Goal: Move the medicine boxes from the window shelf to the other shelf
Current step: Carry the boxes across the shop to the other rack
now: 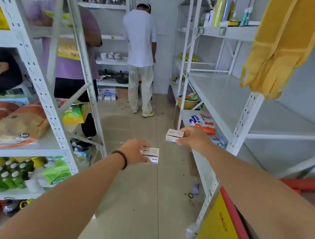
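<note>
Both my arms reach forward over the aisle floor. My left hand [135,151], with a dark bead bracelet on the wrist, grips a small white medicine box [151,155] with blue print. My right hand [193,137] holds a stack of two similar white medicine boxes [173,136], a little higher and further right, close to the front post of the white shelf [219,97] on the right. That shelf's middle board is bare. No window shelf shows in this view.
White metal racks line both sides of the aisle; the left rack [42,96] holds bags and green bottles. One person in white [141,49] stands at the aisle's far end, another in purple [77,57] at left. Yellow gloves [275,53] hang top right. A yellow-red box [223,226] sits lower right.
</note>
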